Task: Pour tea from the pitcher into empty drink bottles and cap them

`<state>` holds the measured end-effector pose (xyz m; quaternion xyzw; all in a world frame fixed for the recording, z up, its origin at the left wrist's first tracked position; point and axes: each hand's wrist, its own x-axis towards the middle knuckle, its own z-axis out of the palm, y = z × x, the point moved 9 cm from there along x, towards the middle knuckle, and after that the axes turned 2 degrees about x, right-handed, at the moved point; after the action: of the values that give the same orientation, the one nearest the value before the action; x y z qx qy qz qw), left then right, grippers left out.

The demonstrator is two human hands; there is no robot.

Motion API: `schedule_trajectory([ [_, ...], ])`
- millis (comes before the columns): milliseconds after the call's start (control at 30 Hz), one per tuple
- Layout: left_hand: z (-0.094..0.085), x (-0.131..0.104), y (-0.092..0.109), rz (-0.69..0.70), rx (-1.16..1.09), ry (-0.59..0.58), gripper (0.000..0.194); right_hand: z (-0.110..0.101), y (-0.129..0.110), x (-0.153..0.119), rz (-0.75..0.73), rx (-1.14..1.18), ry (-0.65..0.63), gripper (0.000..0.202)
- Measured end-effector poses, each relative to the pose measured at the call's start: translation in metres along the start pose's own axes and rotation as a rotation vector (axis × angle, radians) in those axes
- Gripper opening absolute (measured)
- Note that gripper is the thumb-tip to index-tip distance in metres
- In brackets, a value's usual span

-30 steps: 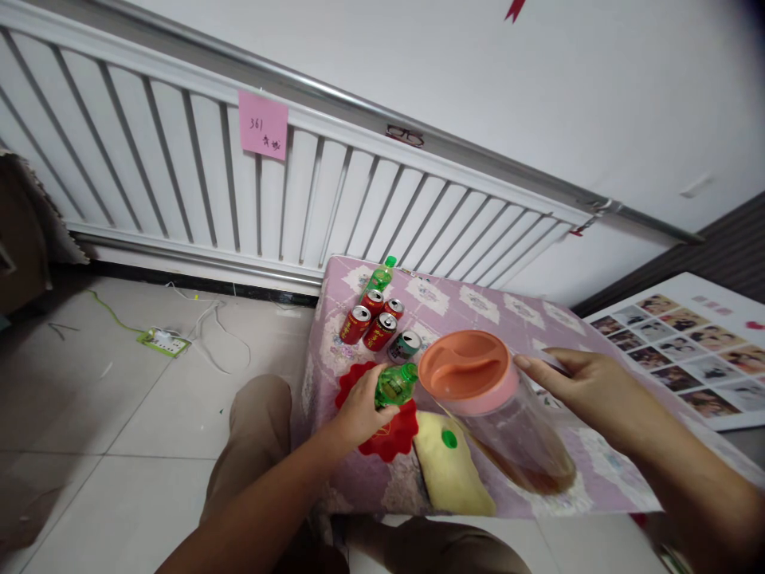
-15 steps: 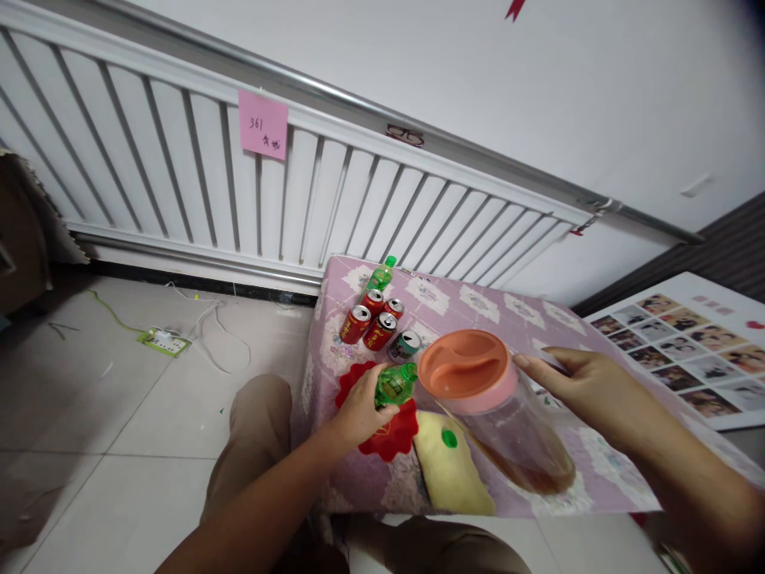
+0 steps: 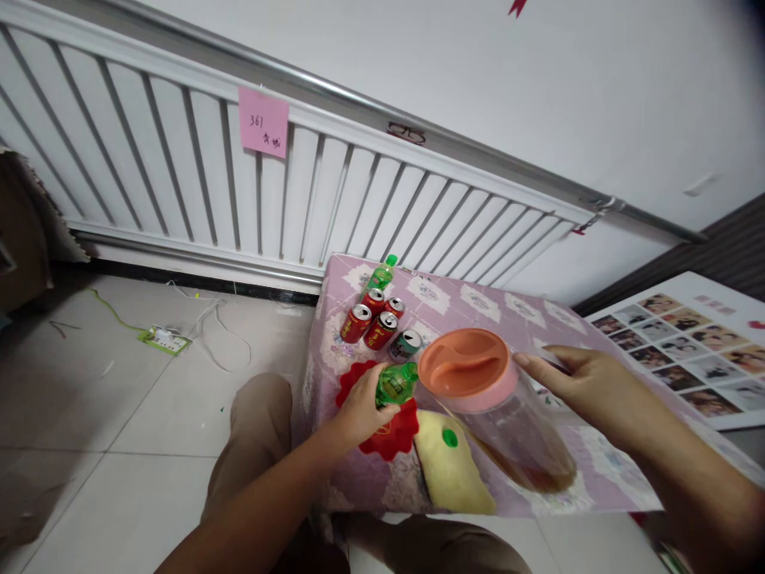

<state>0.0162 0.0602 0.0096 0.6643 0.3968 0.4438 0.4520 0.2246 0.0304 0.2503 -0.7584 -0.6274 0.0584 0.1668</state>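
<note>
My left hand (image 3: pixel 362 410) is wrapped round a green plastic bottle (image 3: pixel 395 384), its uncapped-looking neck right beside the spout side of a pitcher. My right hand (image 3: pixel 589 391) grips the far side of this clear pitcher (image 3: pixel 514 438), whose handle is mostly hidden by the fingers. The pitcher tilts toward the bottle, with an orange lid (image 3: pixel 466 363) on top and some brown liquid (image 3: pixel 547 478) low inside. Beneath the bottle lies a red scalloped dish (image 3: pixel 388 442). A green cap (image 3: pixel 450 438) rests on a folded yellow cloth (image 3: pixel 457 474).
Several red cans (image 3: pixel 381 330), a teal can (image 3: pixel 406 345) and another green bottle (image 3: pixel 381 275) stand at the back left of the cloth-covered table (image 3: pixel 430 293). Behind it runs a white radiator (image 3: pixel 335 191). A photo board (image 3: pixel 687 343) leans at right; a power strip (image 3: pixel 164 340) lies on the floor.
</note>
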Motion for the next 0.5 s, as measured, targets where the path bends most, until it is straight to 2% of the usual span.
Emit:
schedule_trajectory([
  [100,0.0003,0.0000,-0.0005,-0.002,0.000,0.001,0.075,0.0077,0.0038,-0.0013,0.064,0.013,-0.105,0.058],
  [333,-0.0013,-0.0003,0.0014,0.010,-0.012,0.009,0.075,0.0088,0.0089,0.0003,0.097,0.010,-0.104,0.057],
  [500,-0.0005,-0.0004,0.0005,-0.003,0.010,0.001,0.075,0.0079,0.0083,0.0010,0.064,0.002,-0.085,0.058],
])
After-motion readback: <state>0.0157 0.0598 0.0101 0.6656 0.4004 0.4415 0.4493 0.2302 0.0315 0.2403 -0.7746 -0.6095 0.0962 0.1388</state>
